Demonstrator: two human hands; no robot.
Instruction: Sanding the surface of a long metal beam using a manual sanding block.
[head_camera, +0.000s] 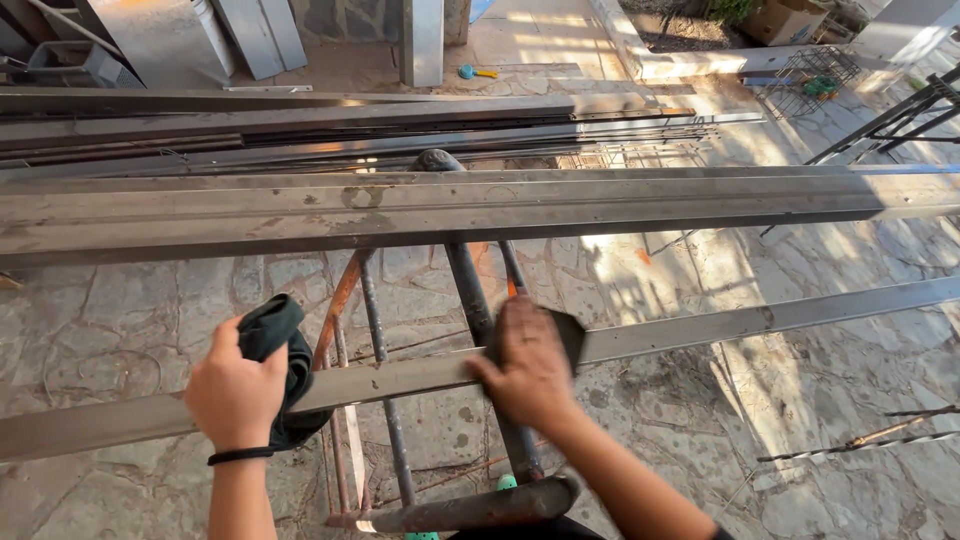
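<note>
The left hand is clenched around a bunched dark green cloth, which bulges out above and below the fist and presses against the near face of a long, narrow grey steel bar. A thin black band circles that wrist. The right hand lies flat on top of the same bar a little further along, fingers spread and pressing down a small dark grey abrasive pad, whose corner sticks out past the knuckles.

The bar runs across the whole view, from the lower left edge rising to the right edge, and rests on a rusty tubular metal stand with dark upright tubes and orange-brown struts showing beneath it. Behind the bar, on the same stand, lies a much wider pale grey steel channel, stained and scuffed, also spanning the view from side to side.

Beyond the channel, a stack of long thin metal profiles lies parallel to it. The ground is irregular stone paving, partly in sunlight on the right. A few thin rusty rods lie on the paving at lower right, well apart from the hands. A wire basket sits at the upper right, near a cardboard box.
</note>
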